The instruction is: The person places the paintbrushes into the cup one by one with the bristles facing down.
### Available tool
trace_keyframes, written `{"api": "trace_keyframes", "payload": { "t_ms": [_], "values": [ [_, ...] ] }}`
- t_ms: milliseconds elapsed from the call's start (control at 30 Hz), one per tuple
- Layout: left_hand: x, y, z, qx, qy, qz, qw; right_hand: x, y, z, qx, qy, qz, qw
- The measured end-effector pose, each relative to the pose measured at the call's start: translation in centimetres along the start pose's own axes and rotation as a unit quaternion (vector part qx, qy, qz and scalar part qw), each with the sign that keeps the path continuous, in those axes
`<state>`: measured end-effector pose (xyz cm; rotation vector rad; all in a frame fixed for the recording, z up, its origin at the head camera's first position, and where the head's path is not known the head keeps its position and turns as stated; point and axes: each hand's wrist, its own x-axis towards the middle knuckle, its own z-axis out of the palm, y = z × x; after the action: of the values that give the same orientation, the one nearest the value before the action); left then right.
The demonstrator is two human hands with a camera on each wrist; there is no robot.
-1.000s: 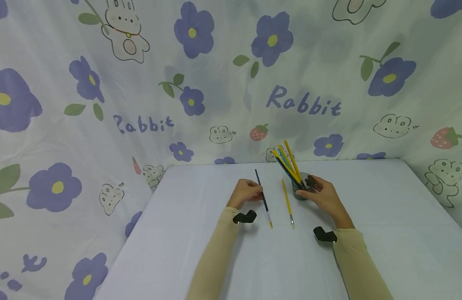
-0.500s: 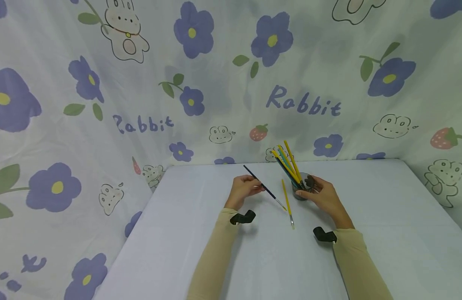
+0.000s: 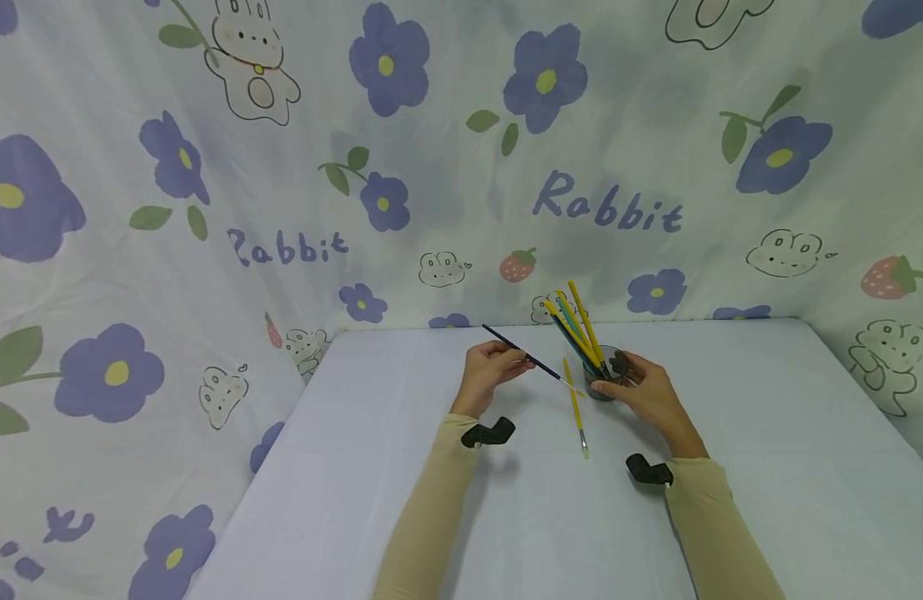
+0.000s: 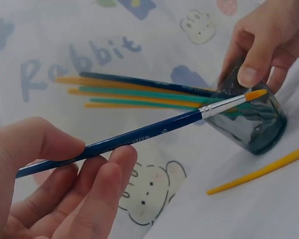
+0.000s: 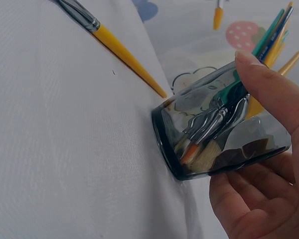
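Note:
My left hand [image 3: 491,375] pinches a dark blue paintbrush [image 4: 144,137] by its handle, thumb on top and fingers beneath. Its orange bristle tip points right, towards a dark see-through glass cup [image 5: 174,114]. Around that cup my right hand [image 3: 649,396] curls, thumb on one side and fingers on the other. Several brushes [image 3: 577,329] with yellow, green and blue handles lean inside the cup, bristles down. Between the hands a yellow paintbrush [image 3: 575,412] lies on the table, its bristles towards me; in the head view the blue brush's tip passes over it.
A white cloth covers the table [image 3: 341,500]. Behind it and at the sides hangs a curtain [image 3: 446,167] printed with purple flowers, rabbits and strawberries. A black wrist strap piece [image 3: 489,432] sits on the left sleeve, another black piece [image 3: 649,469] on the right one.
The blue paintbrush has swung from steep to slanting, its bristle end moving right and up towards the cup. My left hand has risen slightly with it. My right hand and the cup have stayed put.

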<state>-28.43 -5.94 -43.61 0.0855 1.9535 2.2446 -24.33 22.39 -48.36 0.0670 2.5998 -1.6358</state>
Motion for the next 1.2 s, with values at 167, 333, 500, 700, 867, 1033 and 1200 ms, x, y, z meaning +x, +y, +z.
{"api": "trace_keyframes", "payload": {
  "t_ms": [167, 333, 500, 700, 867, 1033, 1200],
  "values": [
    [0.0, 0.3, 0.4, -0.017, 0.003, 0.005, 0.9998, 0.0, 0.0, 0.0, 0.002, 0.001, -0.001, 1.0],
    [0.1, 0.7, 1.1, -0.031, 0.007, 0.016, 0.9994, 0.0, 0.1, 0.0, 0.004, 0.001, -0.006, 1.0],
    [0.2, 1.2, 1.7, -0.04, 0.006, 0.03, 0.9987, 0.1, 0.3, 0.0, 0.003, 0.003, -0.009, 1.0],
    [0.1, 1.9, 2.6, -0.034, 0.003, 0.045, 0.9984, 0.1, 0.2, 0.0, 0.002, 0.004, -0.006, 1.0],
    [0.1, 2.2, 3.3, -0.025, 0.003, 0.054, 0.9982, 0.1, 0.1, 0.1, 0.004, 0.004, 0.0, 1.0],
    [0.2, 2.2, 3.8, -0.015, 0.005, 0.057, 0.9982, 0.2, 0.0, 0.1, 0.001, 0.006, 0.001, 1.0],
    [0.2, 2.1, 4.3, -0.005, 0.005, 0.058, 0.9983, 0.2, 0.1, 0.0, 0.0, 0.005, -0.003, 1.0]
  ]
}}
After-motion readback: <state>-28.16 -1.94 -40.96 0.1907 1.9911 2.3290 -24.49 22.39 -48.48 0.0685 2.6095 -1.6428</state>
